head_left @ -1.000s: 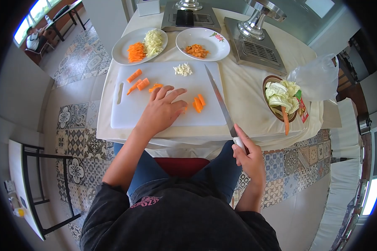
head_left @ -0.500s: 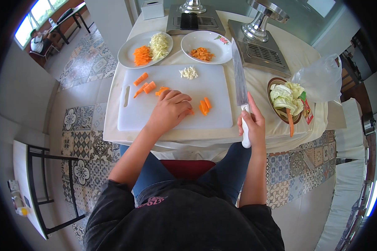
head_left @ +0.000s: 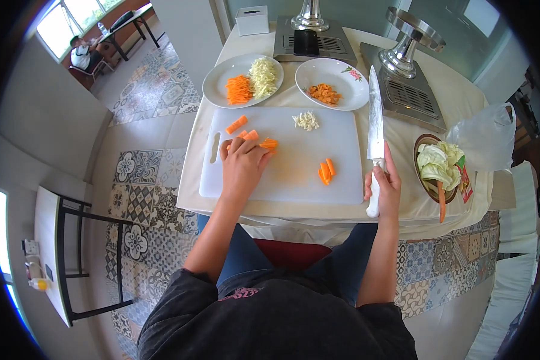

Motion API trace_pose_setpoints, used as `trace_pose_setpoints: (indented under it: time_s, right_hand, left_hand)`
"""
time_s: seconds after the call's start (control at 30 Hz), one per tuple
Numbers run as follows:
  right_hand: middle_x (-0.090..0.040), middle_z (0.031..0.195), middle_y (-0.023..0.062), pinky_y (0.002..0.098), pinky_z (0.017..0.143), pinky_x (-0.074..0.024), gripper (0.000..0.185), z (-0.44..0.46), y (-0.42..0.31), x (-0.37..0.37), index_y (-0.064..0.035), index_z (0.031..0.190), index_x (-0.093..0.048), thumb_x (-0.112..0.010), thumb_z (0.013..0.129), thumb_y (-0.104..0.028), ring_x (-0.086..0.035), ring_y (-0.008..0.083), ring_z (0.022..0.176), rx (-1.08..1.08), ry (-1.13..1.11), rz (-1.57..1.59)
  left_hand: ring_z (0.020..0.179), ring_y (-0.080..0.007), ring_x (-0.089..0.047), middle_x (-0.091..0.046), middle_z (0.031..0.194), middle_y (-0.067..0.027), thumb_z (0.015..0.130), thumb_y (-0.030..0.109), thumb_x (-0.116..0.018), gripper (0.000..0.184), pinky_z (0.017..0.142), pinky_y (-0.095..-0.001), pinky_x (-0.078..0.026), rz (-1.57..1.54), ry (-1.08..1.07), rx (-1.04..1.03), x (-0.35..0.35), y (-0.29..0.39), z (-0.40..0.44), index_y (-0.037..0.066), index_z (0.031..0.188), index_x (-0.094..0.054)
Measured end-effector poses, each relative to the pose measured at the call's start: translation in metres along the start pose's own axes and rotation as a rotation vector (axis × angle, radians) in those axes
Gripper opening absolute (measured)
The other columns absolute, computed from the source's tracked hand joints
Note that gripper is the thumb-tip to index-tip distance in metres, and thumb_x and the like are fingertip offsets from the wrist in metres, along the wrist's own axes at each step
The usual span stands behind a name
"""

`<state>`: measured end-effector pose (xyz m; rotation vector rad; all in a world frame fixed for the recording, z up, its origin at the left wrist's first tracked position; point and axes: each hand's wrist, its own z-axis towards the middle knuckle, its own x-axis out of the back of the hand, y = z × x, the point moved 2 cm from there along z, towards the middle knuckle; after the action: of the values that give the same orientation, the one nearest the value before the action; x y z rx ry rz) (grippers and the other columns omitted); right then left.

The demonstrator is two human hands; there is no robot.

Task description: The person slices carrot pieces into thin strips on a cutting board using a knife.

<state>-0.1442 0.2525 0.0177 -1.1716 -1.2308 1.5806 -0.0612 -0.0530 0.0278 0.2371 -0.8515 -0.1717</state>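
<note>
My left hand is over the left part of the white cutting board, its fingers bent down at the carrot chunks and close to some thin carrot slices. Whether the fingertips grip a piece is hidden. My right hand is wrapped round the white handle of a knife, whose blade points away from me beside the board's right edge. Another carrot chunk lies at the upper left, carrot sticks at the right, and a small chopped white pile near the far edge.
Behind the board are a plate of shredded carrot and cabbage and a plate of orange pieces. Metal stands rise farther back. At the right sit a bowl of cabbage and a plastic bag. A person sits far left.
My left hand has moved left across the board to the carrot chunks. The knife, slanted one second ago, has swung nearly upright in view. The whole view has shifted.
</note>
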Motion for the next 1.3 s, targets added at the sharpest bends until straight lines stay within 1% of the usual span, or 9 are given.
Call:
trace_pose_setpoints:
  time_s: [0.07, 0.17, 0.27, 0.37, 0.5, 0.63, 0.77, 1.07, 1.3]
  right_hand:
    - [-0.055, 0.066, 0.004, 0.0255, 0.044, -0.0441, 0.06, 0.0, 0.0, 0.0, -0.0129, 0.157, -0.032, -0.054, 0.101, -0.011, -0.049, 0.0103, 0.047, 0.0, -0.006, -0.031]
    - [-0.057, 0.067, 0.0053, 0.0258, 0.043, -0.0439, 0.06, -0.005, -0.003, -0.002, -0.0119, 0.157, -0.031, -0.052, 0.102, -0.013, -0.05, 0.0107, 0.046, -0.027, -0.021, -0.047]
    - [-0.059, 0.068, 0.0074, 0.0259, 0.042, -0.0436, 0.06, -0.039, -0.031, -0.019, -0.0109, 0.158, -0.029, -0.051, 0.102, -0.016, -0.051, 0.0114, 0.046, -0.229, -0.129, -0.011]
    - [-0.06, 0.068, 0.0093, 0.0257, 0.043, -0.044, 0.061, -0.074, -0.059, -0.025, -0.0108, 0.158, -0.027, -0.051, 0.102, -0.02, -0.053, 0.0124, 0.046, -0.421, -0.267, -0.006]
    - [-0.06, 0.068, 0.0095, 0.0258, 0.045, -0.0452, 0.059, -0.106, -0.076, -0.02, -0.0121, 0.158, -0.03, -0.05, 0.103, -0.02, -0.053, 0.0126, 0.046, -0.665, -0.396, -0.009]
    - [-0.059, 0.068, 0.0082, 0.0262, 0.048, -0.0471, 0.056, -0.119, -0.073, -0.026, -0.0145, 0.157, -0.032, -0.048, 0.104, -0.019, -0.053, 0.0118, 0.048, -0.778, -0.485, 0.006]
    - [-0.059, 0.068, 0.007, 0.0262, 0.048, -0.0471, 0.056, -0.115, -0.065, -0.033, -0.0162, 0.158, -0.031, -0.048, 0.104, -0.018, -0.053, 0.0114, 0.048, -0.785, -0.513, -0.034]
    - [-0.06, 0.065, 0.0099, 0.0261, 0.045, -0.0464, 0.056, -0.109, -0.04, -0.05, -0.016, 0.157, -0.033, -0.049, 0.104, -0.018, -0.052, 0.012, 0.045, -0.732, -0.459, 0.014]
    - [-0.059, 0.065, 0.0092, 0.0263, 0.044, -0.046, 0.056, -0.103, -0.031, -0.066, -0.0184, 0.157, -0.033, -0.05, 0.104, -0.019, -0.052, 0.0122, 0.044, -0.724, -0.45, 0.072]
  left_hand:
    - [0.097, -0.0221, -0.06, -0.067, 0.094, 0.0006, 0.079, 0.014, -0.077, 0.009, 0.097, -0.0435, -0.038, -0.056, -0.027, 0.004, 0.004, -0.006, 0.002, 0.01, 0.087, -0.074]
    - [0.109, -0.0233, -0.058, -0.068, 0.106, -0.0013, 0.081, 0.017, -0.077, 0.023, 0.103, -0.0451, -0.036, -0.129, -0.11, 0.01, 0.01, -0.017, 0.009, 0.011, 0.103, -0.074]
    - [0.121, -0.0245, -0.054, -0.066, 0.119, -0.0029, 0.082, 0.02, -0.076, 0.036, 0.11, -0.0472, -0.031, -0.148, -0.238, -0.078, 0.014, -0.018, 0.023, 0.013, 0.118, -0.071]
    - [0.132, -0.025, -0.046, -0.064, 0.127, -0.0015, 0.081, 0.022, -0.079, 0.045, 0.118, -0.0537, -0.022, -0.061, -0.443, -0.077, 0.008, -0.022, 0.026, 0.016, 0.124, -0.068]
    - [0.128, -0.0239, -0.048, -0.065, 0.121, 0.0003, 0.08, 0.022, -0.079, 0.042, 0.118, -0.0588, -0.019, 0.002, -0.501, -0.071, 0.008, -0.017, 0.03, 0.015, 0.121, -0.07]
    - [0.122, -0.0223, -0.05, -0.066, 0.109, 0.0007, 0.08, 0.018, -0.079, 0.039, 0.118, -0.06, -0.018, -0.01, -0.496, -0.071, 0.008, -0.016, 0.032, 0.013, 0.118, -0.073]
    - [0.123, -0.0241, -0.05, -0.064, 0.102, -0.0006, 0.078, 0.008, -0.078, 0.044, 0.118, -0.0633, -0.015, -0.01, -0.501, -0.045, 0.005, -0.015, 0.033, 0.018, 0.12, -0.072]
    - [0.115, -0.0206, -0.052, -0.064, 0.095, 0.0015, 0.077, 0.008, -0.078, 0.034, 0.118, -0.0654, -0.014, 0.029, -0.527, -0.041, 0.002, -0.016, 0.039, 0.018, 0.11, -0.077]
    - [0.112, -0.022, -0.054, -0.067, 0.089, -0.0004, 0.077, 0.011, -0.077, 0.023, 0.116, -0.07, -0.012, 0.001, -0.485, -0.035, -0.002, -0.018, 0.042, 0.017, 0.099, -0.08]
